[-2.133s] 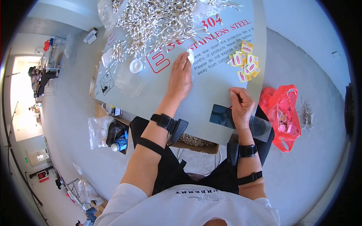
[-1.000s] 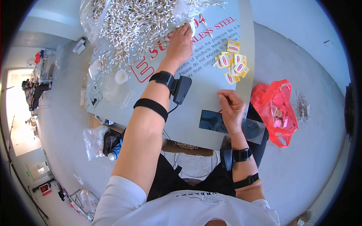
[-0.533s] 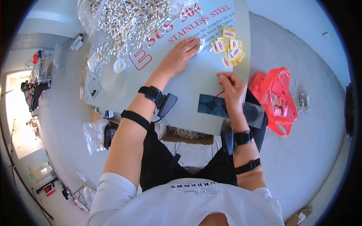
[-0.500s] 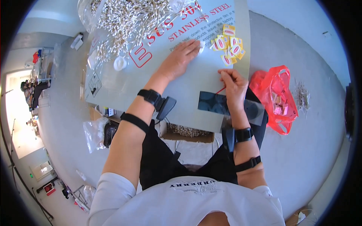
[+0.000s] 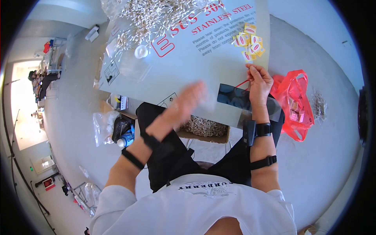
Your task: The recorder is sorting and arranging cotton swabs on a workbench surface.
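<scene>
My right hand (image 5: 259,80) rests on the near right part of the grey metal sheet (image 5: 188,66) and pinches a thin red band (image 5: 242,83) just above a dark rectangular card (image 5: 235,96). My left hand (image 5: 187,105) is blurred in motion over the sheet's near edge, fingers apart, with nothing visible in it. A big heap of small silvery metal pieces (image 5: 156,13) covers the far part of the sheet. A cluster of small yellow and red packets (image 5: 249,41) lies beyond my right hand.
A red plastic bag (image 5: 293,102) sits on the floor at my right. A cardboard box of metal pieces (image 5: 205,128) stands under the sheet's near edge. A small round clear lid (image 5: 141,51) lies by the heap. Bags and a bottle (image 5: 121,135) are at my left.
My left hand reached to the far heap, then drew back across the sheet toward my body. My right hand stayed by the dark card with the red band.
</scene>
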Demonstrator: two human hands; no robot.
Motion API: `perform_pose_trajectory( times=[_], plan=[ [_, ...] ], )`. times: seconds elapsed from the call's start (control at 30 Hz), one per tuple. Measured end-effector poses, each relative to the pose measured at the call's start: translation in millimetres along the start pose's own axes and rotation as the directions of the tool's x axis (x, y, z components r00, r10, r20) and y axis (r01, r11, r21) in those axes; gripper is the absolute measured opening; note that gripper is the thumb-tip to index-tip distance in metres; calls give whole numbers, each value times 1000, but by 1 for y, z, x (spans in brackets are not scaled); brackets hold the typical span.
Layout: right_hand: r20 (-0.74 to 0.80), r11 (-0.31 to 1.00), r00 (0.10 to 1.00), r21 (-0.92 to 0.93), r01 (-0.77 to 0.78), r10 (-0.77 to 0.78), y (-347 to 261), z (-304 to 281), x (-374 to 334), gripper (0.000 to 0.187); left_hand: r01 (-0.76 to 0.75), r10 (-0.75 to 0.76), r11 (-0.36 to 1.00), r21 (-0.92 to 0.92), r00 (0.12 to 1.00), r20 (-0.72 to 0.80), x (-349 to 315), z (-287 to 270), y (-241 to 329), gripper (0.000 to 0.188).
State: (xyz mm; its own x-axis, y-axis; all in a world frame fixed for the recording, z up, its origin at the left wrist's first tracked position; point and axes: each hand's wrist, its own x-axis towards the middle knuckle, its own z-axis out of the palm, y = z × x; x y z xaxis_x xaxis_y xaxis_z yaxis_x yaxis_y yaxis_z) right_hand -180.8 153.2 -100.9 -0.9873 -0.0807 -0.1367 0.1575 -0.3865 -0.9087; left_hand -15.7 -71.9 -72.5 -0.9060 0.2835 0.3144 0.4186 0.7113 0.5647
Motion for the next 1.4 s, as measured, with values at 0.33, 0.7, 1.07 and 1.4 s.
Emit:
perform_pose_trajectory(
  times=[0.33,0.7,1.07,1.4],
  plan=[
    [18,965,991,225,-133,133,-16,-25,11,12,-41,6,989,139,969,246,-7,25,21,48],
    [101,650,993,751,-112,55,-28,-76,28,18,-147,146,989,11,989,30,148,70,9,46],
    [115,675,991,725,-134,73,-30,-80,31,19,-134,104,985,113,966,238,51,62,33,51],
    [222,697,975,696,-170,17,-18,-52,23,17,-70,80,997,-46,949,304,-12,26,80,33]
  ],
)
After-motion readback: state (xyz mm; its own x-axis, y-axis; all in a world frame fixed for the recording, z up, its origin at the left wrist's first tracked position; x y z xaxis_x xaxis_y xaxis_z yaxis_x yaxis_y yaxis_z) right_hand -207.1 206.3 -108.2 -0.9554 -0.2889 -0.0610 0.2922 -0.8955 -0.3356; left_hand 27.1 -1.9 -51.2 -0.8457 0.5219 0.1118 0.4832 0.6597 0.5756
